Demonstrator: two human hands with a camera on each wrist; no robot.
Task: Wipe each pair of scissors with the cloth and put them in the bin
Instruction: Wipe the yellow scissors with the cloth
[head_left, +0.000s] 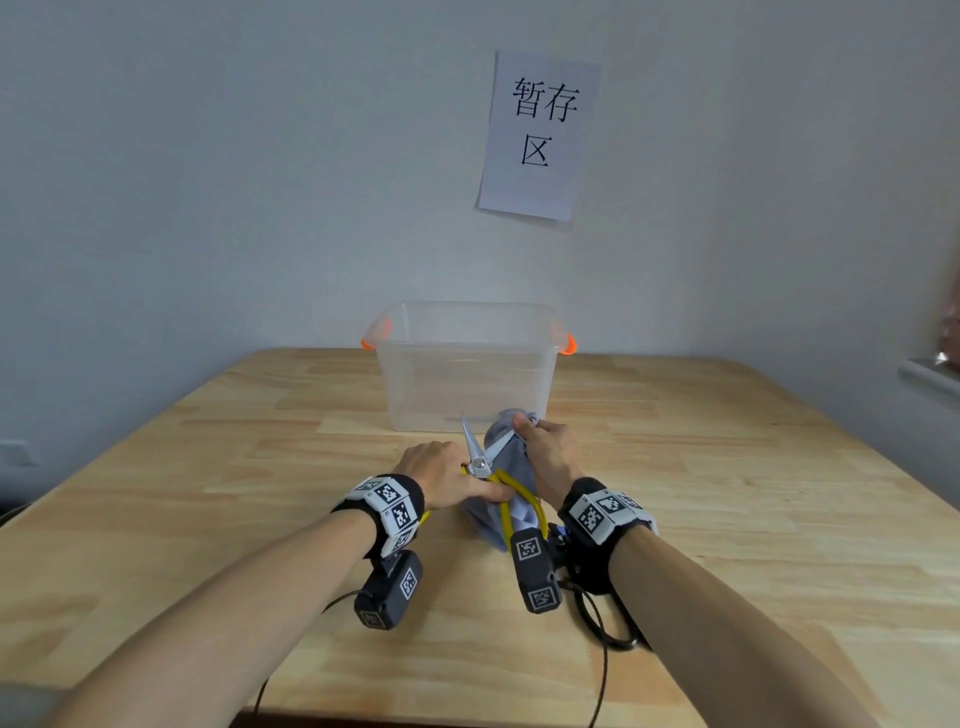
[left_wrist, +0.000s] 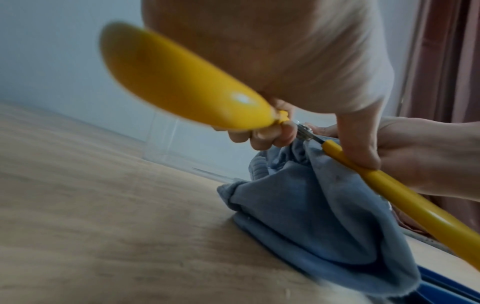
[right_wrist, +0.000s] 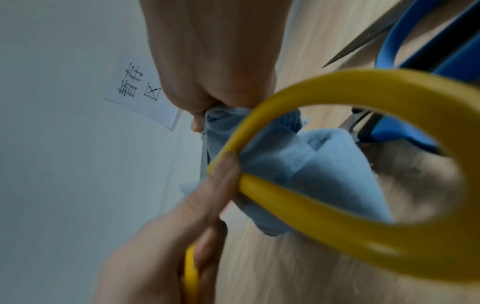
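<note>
Scissors, yellow-handled (head_left: 485, 470): held low centre of the head view, above the wooden table (head_left: 208, 467), blades splayed apart in a V, one tip pointing up toward the bin, the other blade running right into the cloth. Cloth, blue-grey (head_left: 501, 452): bunched around that right-hand blade, its loose end hanging down to the tabletop beneath the yellow loops. Left hand (head_left: 441, 475): fingers curled round the handle close to the pivot, thumb pressed on a yellow loop, as the left wrist view shows at centre right. Right hand (head_left: 548, 452): fingers and thumb pinched on the cloth, gripping the blade through it, right of the pivot. Bin, clear plastic with orange handle clips (head_left: 467, 364): directly behind the hands at frame centre, against the wall; its contents cannot be made out. Second pair of scissors, blue-handled (right_wrist: 420, 41): lying on the table, seen at upper right of the right wrist view, beside the hanging cloth. Paper sign with printed characters (head_left: 540, 135): fixed to the wall, upper centre-right of the head view. Wrist bands with black-and-white markers (head_left: 387, 506): one on each forearm, each carrying a small black camera block, with dark cables trailing toward the bottom edge of the frame.
</note>
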